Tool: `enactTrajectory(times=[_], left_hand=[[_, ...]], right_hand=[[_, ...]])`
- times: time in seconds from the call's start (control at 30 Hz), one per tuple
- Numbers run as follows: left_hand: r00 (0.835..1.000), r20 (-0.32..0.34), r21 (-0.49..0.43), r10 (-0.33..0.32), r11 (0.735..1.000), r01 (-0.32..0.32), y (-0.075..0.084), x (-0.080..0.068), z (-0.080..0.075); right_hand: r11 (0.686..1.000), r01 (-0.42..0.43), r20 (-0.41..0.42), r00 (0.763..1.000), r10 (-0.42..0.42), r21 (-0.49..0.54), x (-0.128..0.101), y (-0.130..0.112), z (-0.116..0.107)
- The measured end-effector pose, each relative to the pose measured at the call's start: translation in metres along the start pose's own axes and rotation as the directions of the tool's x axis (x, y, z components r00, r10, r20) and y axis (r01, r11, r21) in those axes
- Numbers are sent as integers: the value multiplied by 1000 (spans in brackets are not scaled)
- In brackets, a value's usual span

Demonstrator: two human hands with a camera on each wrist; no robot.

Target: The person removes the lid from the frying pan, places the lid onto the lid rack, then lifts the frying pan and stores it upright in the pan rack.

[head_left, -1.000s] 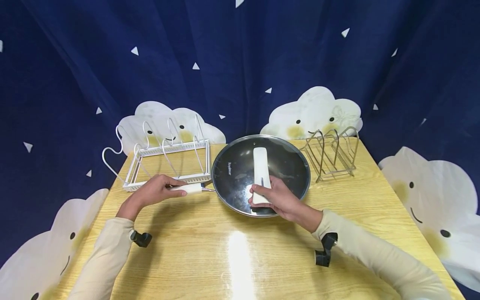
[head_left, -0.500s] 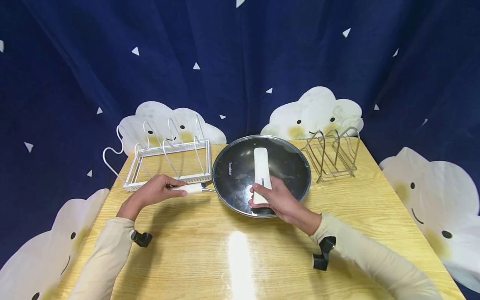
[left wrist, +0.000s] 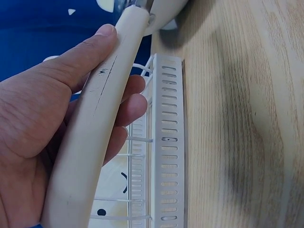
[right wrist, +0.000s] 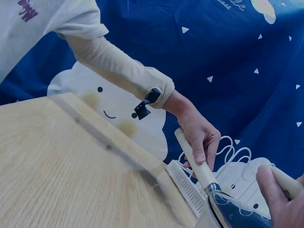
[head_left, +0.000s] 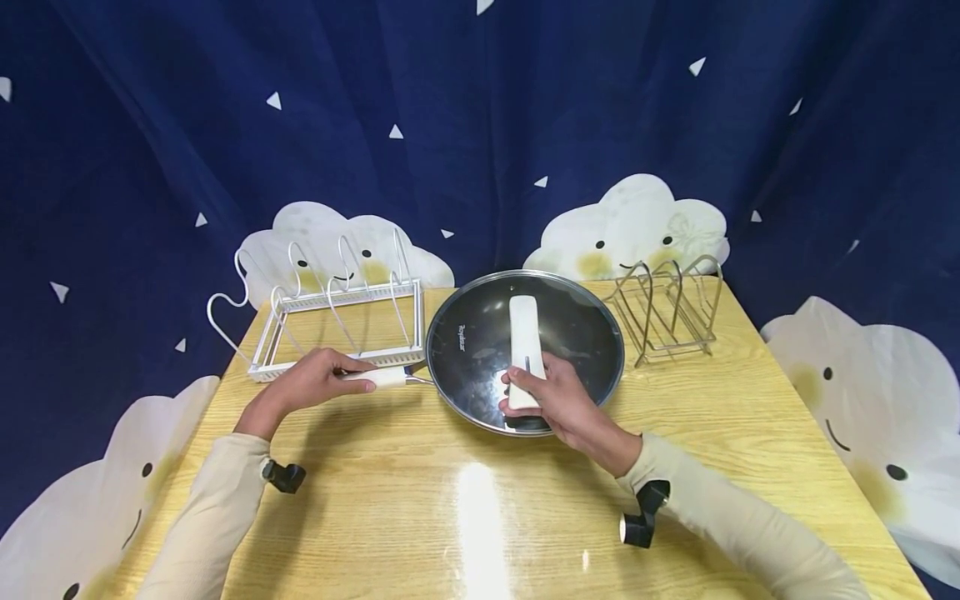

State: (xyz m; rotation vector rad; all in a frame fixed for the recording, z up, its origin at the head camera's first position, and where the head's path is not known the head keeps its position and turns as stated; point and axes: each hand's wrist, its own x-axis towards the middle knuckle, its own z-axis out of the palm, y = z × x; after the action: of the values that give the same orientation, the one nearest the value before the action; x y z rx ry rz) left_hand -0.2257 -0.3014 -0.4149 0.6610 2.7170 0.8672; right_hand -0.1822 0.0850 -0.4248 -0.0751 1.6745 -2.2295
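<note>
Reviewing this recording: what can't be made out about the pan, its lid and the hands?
Inside of the pan: head view, covered by the dark, reflective lid.
Most of the pan: left wrist view, cut off by the top edge.
Right hand: right wrist view, cut off by the right edge; head view, fingers partly hidden behind the lid handle.
Lettering on the lid: head view, too small to read with certainty.

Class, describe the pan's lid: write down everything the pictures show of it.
The lid is round, apparently see-through glass looking dark, with a shiny metal rim, pale lettering on its left and a small hole near its far edge. A long white handle crosses it. It lies over the pan, between the white rack and the metal rack. The right hand grips the handle's near end.
</note>
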Motion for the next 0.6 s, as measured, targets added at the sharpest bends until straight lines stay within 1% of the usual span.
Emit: enactTrajectory(times=[0.13, 0.27, 0.6], left_hand=[[1000, 1, -3, 5, 1000, -5, 0, 0, 0], [1000, 1, -4, 6, 1000, -6, -1, 0, 1], [1000, -6, 15, 12, 1000, -12, -1, 0, 0]], right_hand=[[1000, -5, -16, 1000, 5, 2, 0, 1, -1], [1000, -8, -14, 1000, 8, -3, 0, 3, -2], [1000, 29, 4, 1000, -29, 9, 1, 2, -3]])
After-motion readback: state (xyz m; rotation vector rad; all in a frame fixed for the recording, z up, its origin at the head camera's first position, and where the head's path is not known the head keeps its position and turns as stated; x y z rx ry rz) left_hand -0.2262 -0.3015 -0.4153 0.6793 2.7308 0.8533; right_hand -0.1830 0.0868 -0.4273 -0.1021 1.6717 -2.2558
